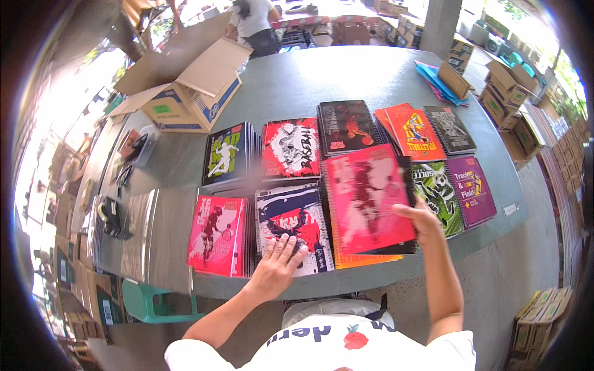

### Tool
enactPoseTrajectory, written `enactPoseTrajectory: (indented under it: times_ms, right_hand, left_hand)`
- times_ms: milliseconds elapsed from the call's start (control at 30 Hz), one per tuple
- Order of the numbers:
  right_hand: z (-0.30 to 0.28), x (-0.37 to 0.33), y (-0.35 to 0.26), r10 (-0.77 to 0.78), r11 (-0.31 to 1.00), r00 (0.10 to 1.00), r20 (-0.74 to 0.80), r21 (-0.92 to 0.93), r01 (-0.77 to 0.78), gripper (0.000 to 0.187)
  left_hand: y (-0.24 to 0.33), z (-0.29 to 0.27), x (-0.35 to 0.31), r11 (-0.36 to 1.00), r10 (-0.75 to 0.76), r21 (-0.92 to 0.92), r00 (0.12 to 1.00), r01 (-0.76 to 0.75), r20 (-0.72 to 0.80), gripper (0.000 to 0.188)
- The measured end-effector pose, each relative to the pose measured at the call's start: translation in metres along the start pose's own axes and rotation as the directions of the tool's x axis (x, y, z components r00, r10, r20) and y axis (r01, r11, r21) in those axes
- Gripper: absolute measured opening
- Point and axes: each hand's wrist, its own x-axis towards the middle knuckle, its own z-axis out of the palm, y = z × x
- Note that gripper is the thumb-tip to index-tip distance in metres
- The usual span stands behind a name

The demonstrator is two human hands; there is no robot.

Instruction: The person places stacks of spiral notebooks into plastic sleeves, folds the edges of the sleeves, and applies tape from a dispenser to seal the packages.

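Observation:
My right hand (423,220) grips the right edge of a pink spiral notebook (365,196), held over the table with a dark cover showing beneath it. It partly hides a yellow-orange notebook (366,262). My left hand (279,261) lies with fingers outstretched on a stack of white and navy notebooks (286,201). Left of that hand is a stack of pink notebooks (213,232) with a tennis player on the cover. Behind stand black-and-green notebooks (224,156), red-and-white notebooks (291,147) and black notebooks (345,127). Close to my right hand lie green notebooks (440,198).
Orange (416,131), dark grey (451,128) and purple notebooks (474,193) lie on the right of the grey table (297,80). An open carton (182,102) stands far left, near clear plastic-looking sheets (158,232). A green stool (154,303) is below the left edge. Someone in white (253,25) is beyond the table.

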Motion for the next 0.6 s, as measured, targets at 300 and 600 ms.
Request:
enactPoseTrajectory:
  times_ms: [300,600]
  right_hand:
    - [-0.078,0.011,0.016,0.237,0.953,0.965,0.115,0.163,-0.254,0.04]
    - [-0.06,0.007,-0.001,-0.047,0.989,0.996,0.081,-0.134,0.058,0.057]
  left_hand:
    - [0.046,-0.062,0.077,0.893,-0.316,-0.427,0.874,0.143,-0.369,0.025]
    - [-0.053,0.045,0.231,0.66,-0.552,0.269,0.696,0.701,-0.46,0.041]
